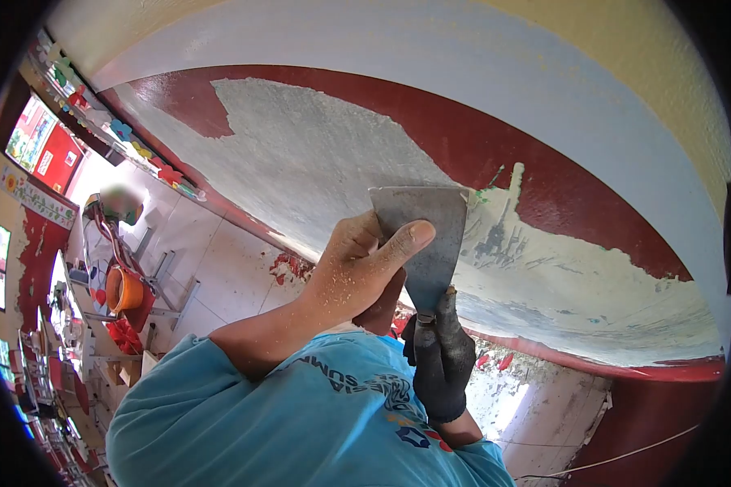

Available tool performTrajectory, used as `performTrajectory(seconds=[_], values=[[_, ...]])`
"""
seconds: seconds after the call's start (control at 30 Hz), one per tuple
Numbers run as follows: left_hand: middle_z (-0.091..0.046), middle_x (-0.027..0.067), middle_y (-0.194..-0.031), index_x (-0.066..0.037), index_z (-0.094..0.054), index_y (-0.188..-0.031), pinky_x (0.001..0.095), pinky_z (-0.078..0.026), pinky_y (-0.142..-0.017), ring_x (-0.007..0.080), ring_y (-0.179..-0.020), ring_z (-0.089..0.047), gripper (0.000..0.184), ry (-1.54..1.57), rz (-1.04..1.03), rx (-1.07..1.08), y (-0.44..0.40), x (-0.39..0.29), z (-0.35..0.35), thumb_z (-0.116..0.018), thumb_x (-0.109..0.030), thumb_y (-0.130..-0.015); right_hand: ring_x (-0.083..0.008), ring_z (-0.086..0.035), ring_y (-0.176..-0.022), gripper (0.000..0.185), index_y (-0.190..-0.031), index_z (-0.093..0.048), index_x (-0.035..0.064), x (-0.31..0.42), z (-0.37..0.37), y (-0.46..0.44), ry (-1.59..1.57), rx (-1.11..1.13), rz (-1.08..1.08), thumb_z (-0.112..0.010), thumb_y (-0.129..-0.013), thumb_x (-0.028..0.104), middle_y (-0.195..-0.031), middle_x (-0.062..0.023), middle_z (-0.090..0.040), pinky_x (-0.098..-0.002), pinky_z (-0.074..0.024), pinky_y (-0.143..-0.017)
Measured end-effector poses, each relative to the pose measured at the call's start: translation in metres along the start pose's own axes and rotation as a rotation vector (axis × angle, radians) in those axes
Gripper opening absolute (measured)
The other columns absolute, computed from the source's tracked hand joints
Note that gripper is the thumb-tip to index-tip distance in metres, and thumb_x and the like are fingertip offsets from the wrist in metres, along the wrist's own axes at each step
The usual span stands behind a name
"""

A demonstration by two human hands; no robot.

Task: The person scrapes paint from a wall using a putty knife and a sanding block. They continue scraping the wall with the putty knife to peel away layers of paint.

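Note:
A wide metal scraper [426,235] is held up in front of the wall [317,146], its broad edge toward the wall's bare grey patch and red paint. My left hand [349,276], bare and dusted with pale crumbs, pinches the blade, thumb on its near face and the other fingers partly hidden behind. Below the blade, my right hand [443,357] in a dark glove is closed round the handle, which it mostly hides. Whether the blade's edge touches the wall is unclear.
An orange pot [125,290] is among chairs and furniture on the left. Red paint flakes [291,268] lie on the tiled floor [211,260] below the wall. Coloured flower decorations [122,130] line the upper left. A thin cable [625,456] runs at the lower right.

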State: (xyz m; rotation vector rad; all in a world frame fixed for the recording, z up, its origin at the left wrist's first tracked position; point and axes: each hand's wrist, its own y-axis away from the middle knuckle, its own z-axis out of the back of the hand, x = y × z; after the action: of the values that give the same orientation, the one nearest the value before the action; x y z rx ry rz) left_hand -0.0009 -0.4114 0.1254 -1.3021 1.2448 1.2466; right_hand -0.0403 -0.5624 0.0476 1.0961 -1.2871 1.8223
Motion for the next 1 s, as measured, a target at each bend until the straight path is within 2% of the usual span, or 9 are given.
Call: performTrajectory(seconds=[0.17, 0.23, 0.37, 0.47, 0.53, 0.67, 0.77, 0.87, 1.0], values=[[-0.063, 0.0083, -0.078, 0.002, -0.059, -0.094, 0.0235, -0.043, -0.064, 0.0123, -0.076, -0.057, 0.044, -0.062, 0.031, -0.025, -0.002, -0.004, 0.000, -0.060, -0.041, -0.084, -0.0080, -0.043, -0.048, 0.048, -0.140, -0.021, 0.0044, -0.003, -0.005, -0.006, -0.084, 0.004, 0.017, -0.034, -0.094, 0.010, -0.060, -0.0027, -0.048, -0.0230, -0.0374, -0.045], [-0.057, 0.0054, -0.055, 0.005, -0.054, -0.095, 0.0165, -0.033, -0.024, 0.0062, -0.028, -0.046, 0.040, -0.025, -0.053, -0.042, -0.004, -0.005, -0.004, -0.055, -0.034, -0.088, -0.0071, -0.041, -0.046, 0.049, -0.139, -0.022, 0.0023, -0.004, -0.012, -0.009, -0.092, -0.043, -0.060, -0.033, -0.092, 0.007, -0.057, -0.0019, -0.046, -0.0225, -0.0355, -0.043], [-0.057, 0.0051, -0.054, 0.005, -0.053, -0.095, 0.0171, -0.033, -0.024, 0.0065, -0.028, -0.045, 0.040, -0.087, -0.106, -0.065, 0.002, -0.003, -0.005, -0.056, -0.034, -0.087, -0.0063, -0.039, -0.043, 0.050, -0.138, -0.023, -0.0021, 0.004, -0.003, -0.006, -0.136, -0.020, 0.012, -0.035, -0.090, 0.003, -0.053, -0.0015, -0.044, -0.0220, -0.0343, -0.042], [-0.056, 0.0043, -0.054, 0.004, -0.052, -0.095, 0.0170, -0.033, -0.024, 0.0065, -0.028, -0.045, 0.038, -0.004, -0.081, -0.108, 0.001, -0.005, -0.014, -0.056, -0.033, -0.087, -0.0063, -0.040, -0.043, 0.048, -0.137, -0.024, -0.0038, 0.007, -0.007, -0.011, 0.007, -0.033, -0.009, -0.035, -0.090, 0.004, -0.052, -0.0015, -0.045, -0.0226, -0.0351, -0.042], [-0.057, 0.0038, -0.056, 0.003, -0.053, -0.094, 0.0169, -0.032, -0.025, 0.0058, -0.029, -0.045, 0.036, 0.058, -0.152, -0.187, 0.003, -0.002, -0.018, -0.055, -0.032, -0.088, -0.0064, -0.041, -0.044, 0.048, -0.136, -0.025, -0.0041, 0.008, -0.005, -0.006, -0.035, -0.043, -0.024, -0.035, -0.090, 0.005, -0.052, -0.0015, -0.045, -0.0227, -0.0353, -0.042], [-0.058, 0.0042, -0.059, 0.002, -0.053, -0.095, 0.0169, -0.031, -0.025, 0.0051, -0.029, -0.044, 0.035, -0.015, -0.109, -0.083, 0.000, 0.004, -0.011, -0.055, -0.033, -0.088, -0.0064, -0.043, -0.044, 0.047, -0.136, -0.027, -0.0042, 0.013, 0.004, -0.008, 0.038, -0.022, -0.076, -0.036, -0.091, 0.005, -0.053, -0.0016, -0.047, -0.0226, -0.0351, -0.043], [-0.055, 0.0009, -0.056, 0.000, -0.053, -0.095, 0.0170, -0.032, -0.026, 0.0038, -0.031, -0.044, 0.035, 0.022, -0.213, -0.195, -0.004, 0.008, -0.015, -0.056, -0.034, -0.087, -0.0069, -0.043, -0.045, 0.046, -0.136, -0.029, -0.0027, 0.009, -0.002, -0.016, 0.000, -0.047, -0.045, -0.037, -0.092, 0.006, -0.056, -0.0030, -0.049, -0.0232, -0.0356, -0.043], [-0.053, 0.0001, -0.055, 0.000, -0.052, -0.094, 0.0170, -0.033, -0.026, 0.0038, -0.032, -0.045, 0.036, -0.016, -0.082, -0.150, 0.006, 0.001, -0.016, -0.056, -0.035, -0.087, -0.0072, -0.044, -0.046, 0.044, -0.134, -0.031, -0.0035, 0.010, 0.000, -0.010, 0.060, -0.065, -0.017, -0.037, -0.092, 0.007, -0.056, -0.0044, -0.049, -0.0237, -0.0364, -0.044], [-0.053, 0.0011, -0.055, 0.001, -0.052, -0.094, 0.0180, -0.031, -0.025, 0.0051, -0.029, -0.042, 0.038, -0.096, -0.191, -0.203, 0.002, 0.008, -0.014, -0.055, -0.036, -0.088, -0.0087, -0.046, -0.046, 0.044, -0.133, -0.032, -0.0057, 0.008, -0.001, -0.013, 0.101, -0.049, -0.017, -0.037, -0.091, 0.006, -0.056, -0.0053, -0.049, -0.0243, -0.0384, -0.045]])
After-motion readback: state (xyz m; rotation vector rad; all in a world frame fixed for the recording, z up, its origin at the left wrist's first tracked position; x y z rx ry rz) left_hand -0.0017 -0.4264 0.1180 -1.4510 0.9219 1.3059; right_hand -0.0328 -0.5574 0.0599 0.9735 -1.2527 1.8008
